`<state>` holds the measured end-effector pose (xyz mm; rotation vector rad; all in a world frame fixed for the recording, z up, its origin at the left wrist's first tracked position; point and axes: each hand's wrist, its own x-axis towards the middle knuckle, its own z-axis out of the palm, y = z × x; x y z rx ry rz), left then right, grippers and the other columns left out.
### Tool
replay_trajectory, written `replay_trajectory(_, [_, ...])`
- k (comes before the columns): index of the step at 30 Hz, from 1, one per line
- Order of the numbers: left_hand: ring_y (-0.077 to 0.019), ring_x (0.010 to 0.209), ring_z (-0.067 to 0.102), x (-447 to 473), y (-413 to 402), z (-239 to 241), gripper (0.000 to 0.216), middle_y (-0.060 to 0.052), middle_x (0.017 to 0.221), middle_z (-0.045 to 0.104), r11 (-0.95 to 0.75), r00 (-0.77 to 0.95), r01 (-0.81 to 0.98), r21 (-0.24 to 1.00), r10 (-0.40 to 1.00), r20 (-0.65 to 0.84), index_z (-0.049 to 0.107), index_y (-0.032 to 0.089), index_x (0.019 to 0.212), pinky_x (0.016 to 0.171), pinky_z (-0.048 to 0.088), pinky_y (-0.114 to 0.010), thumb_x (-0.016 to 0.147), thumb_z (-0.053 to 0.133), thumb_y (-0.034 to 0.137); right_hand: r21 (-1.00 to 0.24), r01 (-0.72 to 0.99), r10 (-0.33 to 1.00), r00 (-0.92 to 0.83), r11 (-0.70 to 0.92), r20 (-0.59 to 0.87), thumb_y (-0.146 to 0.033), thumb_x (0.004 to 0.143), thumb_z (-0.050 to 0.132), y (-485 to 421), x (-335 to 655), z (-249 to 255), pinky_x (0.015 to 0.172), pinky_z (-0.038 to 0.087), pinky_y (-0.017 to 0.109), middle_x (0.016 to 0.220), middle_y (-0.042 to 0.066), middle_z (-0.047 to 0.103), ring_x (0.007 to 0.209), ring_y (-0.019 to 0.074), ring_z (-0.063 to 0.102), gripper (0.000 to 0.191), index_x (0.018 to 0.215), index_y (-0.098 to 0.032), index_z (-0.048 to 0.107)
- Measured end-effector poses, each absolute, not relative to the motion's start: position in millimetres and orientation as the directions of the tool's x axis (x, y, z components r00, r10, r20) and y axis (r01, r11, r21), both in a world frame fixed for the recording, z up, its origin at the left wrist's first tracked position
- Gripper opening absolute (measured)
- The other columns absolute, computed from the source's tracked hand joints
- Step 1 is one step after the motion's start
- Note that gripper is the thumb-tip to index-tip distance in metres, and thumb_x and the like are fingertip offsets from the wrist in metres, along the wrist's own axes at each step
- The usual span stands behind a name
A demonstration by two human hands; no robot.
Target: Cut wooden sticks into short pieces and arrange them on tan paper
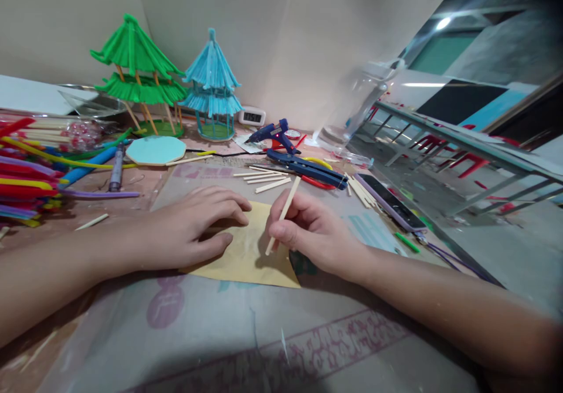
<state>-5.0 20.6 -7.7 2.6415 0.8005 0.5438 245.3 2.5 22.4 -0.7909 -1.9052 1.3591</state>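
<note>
Between the thumb and fingers of my right hand is a thin wooden stick, held slantwise over a sheet of yellow sandpaper-like paper. My left hand rests at the paper's left side, its fingers curved and apart, with nothing seen in it. Several short wooden sticks lie loose just beyond the paper. Another bunch of sticks is to the right of dark-blue-handled cutters.
Behind stand a green pavilion model, a blue pavilion model, a small clock and a blue glue gun. A pale blue octagonal board and colourful pipe cleaners are left. A phone and clear jug are right.
</note>
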Motion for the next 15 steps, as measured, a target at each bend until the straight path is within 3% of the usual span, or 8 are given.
replay_trajectory(3, [-0.0292, 0.133, 0.055, -5, 21, -7, 0.026, -0.010, 0.134, 0.066, -0.796, 0.771, 0.466, 0.386, 0.579, 0.264, 0.063, 0.025, 0.119, 0.113, 0.046, -0.049, 0.096, 0.052, 0.029, -0.782, 0.298, 0.724, -0.637, 0.548, 0.264, -0.042, 0.096, 0.069, 9, 250, 19, 0.059, 0.041, 0.024, 0.072, -0.002, 0.061, 0.064, 0.0119, 0.055, 0.028, 0.083, -0.020, 0.060])
replay_trajectory(6, [-0.0297, 0.131, 0.056, -5, 21, -6, 0.025, -0.010, 0.135, 0.066, -0.798, 0.770, 0.477, 0.367, 0.581, 0.264, 0.063, 0.023, 0.117, 0.111, 0.046, -0.049, 0.095, 0.052, 0.030, -0.633, 0.364, 0.650, -0.698, 0.683, 0.299, -0.031, 0.099, 0.064, 14, 252, 15, 0.061, 0.039, 0.025, 0.076, 0.000, 0.064, 0.068, 0.0129, 0.057, 0.020, 0.083, -0.019, 0.060])
replay_trajectory(10, [-0.0301, 0.129, 0.057, -4, 20, -6, 0.025, -0.010, 0.135, 0.065, -0.797, 0.769, 0.484, 0.362, 0.585, 0.259, 0.063, 0.022, 0.116, 0.113, 0.045, -0.050, 0.095, 0.052, 0.031, -0.573, 0.352, 0.599, -0.733, 0.740, 0.323, -0.028, 0.099, 0.062, 15, 250, 14, 0.060, 0.038, 0.024, 0.075, -0.001, 0.063, 0.066, 0.0122, 0.056, 0.020, 0.082, -0.020, 0.057])
replay_trajectory(15, [-0.0295, 0.129, 0.058, -4, 20, -6, 0.024, -0.009, 0.136, 0.065, -0.788, 0.762, 0.488, 0.375, 0.594, 0.257, 0.064, 0.025, 0.114, 0.114, 0.045, -0.049, 0.094, 0.053, 0.032, -0.586, 0.386, 0.630, -0.720, 0.712, 0.291, -0.033, 0.100, 0.060, 16, 250, 14, 0.061, 0.039, 0.025, 0.076, 0.001, 0.066, 0.067, 0.0137, 0.057, 0.023, 0.081, -0.020, 0.057])
